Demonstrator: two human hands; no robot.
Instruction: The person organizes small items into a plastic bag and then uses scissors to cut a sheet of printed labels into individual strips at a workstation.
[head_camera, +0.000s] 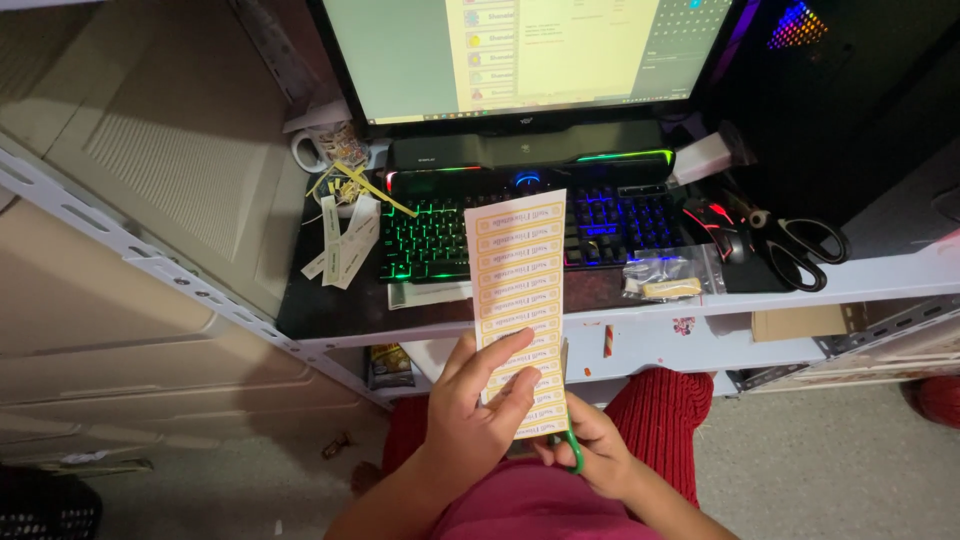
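A long yellow sheet of printed labels (518, 280) stands upright in front of me, over the desk edge. My left hand (478, 412) grips its lower part, with the fingers across the front. My right hand (590, 452) is at the sheet's bottom right corner and holds scissors with a green handle (574, 455); their blades are hidden behind the sheet.
On the desk (330, 318) sit a backlit keyboard (430, 235), a monitor (520, 55), a mouse (725, 228), black scissors (800, 248), a small plastic bag (672, 275), cut label strips (345, 240) and a mug (325, 145). A metal rack frame (150, 262) runs at left.
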